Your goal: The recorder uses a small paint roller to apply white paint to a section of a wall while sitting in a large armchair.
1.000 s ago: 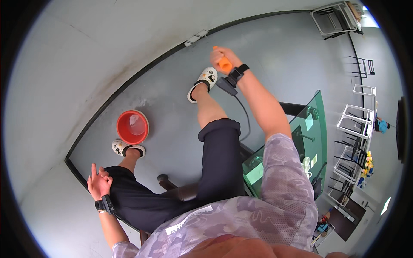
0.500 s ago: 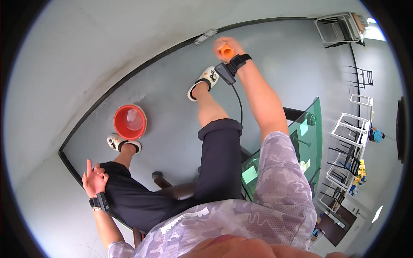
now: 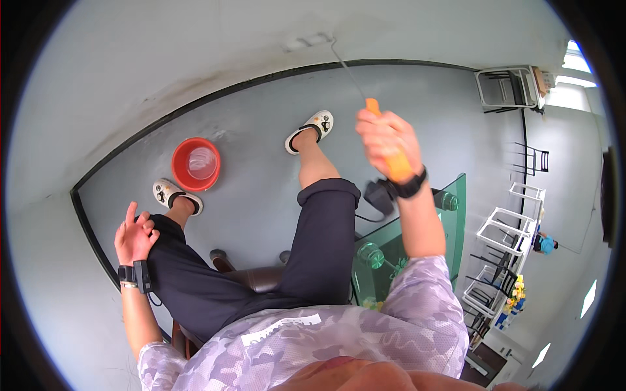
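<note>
Right hand (image 3: 386,138) grips the orange-handled tool (image 3: 390,148) above the glass counter (image 3: 450,228); a slip could strike it. Left hand (image 3: 135,233) rests open.

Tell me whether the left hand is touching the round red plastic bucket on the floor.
Apart. The head view shows the left hand resting on the dark trouser knee, with grey floor and a sandalled foot between it and the red bucket.
</note>
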A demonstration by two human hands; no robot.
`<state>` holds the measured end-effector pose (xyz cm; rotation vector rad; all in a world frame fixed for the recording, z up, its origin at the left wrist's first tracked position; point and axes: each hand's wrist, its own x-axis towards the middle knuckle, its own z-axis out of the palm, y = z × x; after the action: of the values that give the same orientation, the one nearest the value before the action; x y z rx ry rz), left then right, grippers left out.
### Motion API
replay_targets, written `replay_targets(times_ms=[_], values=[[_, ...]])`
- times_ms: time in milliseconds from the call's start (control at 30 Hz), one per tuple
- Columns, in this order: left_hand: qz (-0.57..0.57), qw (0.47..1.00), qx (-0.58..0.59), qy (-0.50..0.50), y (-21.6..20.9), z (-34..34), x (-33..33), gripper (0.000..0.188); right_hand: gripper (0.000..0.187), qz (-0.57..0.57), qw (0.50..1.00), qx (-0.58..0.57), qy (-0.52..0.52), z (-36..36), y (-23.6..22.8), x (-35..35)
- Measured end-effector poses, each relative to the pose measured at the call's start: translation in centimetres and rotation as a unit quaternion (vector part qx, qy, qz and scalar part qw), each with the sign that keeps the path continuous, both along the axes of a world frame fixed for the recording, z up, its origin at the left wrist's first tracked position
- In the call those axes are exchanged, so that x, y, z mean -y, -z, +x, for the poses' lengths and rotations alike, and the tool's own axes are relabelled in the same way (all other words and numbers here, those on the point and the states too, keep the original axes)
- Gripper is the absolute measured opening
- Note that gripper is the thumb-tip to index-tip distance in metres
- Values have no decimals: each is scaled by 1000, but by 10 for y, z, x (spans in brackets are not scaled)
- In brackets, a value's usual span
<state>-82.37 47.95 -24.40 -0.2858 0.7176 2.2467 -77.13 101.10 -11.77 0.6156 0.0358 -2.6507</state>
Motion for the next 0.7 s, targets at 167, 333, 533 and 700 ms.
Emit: replay_targets(times_ms=[167,333,533,700], values=[[-11,1000,-3,21,1,-1,-14,55,21,-55,996,63,20,-43,121,-17],[-2,1000,-4,27,-2,4,-15,54,15,19,999,11,-35,-6,89,-2],[21,999,4,36,-2,3,-5,54,5,38,994,-57,-91,61,-52,20],[7,999,15,42,-7,-2,-12,54,4,38,997,-8,-66,34,7,18]])
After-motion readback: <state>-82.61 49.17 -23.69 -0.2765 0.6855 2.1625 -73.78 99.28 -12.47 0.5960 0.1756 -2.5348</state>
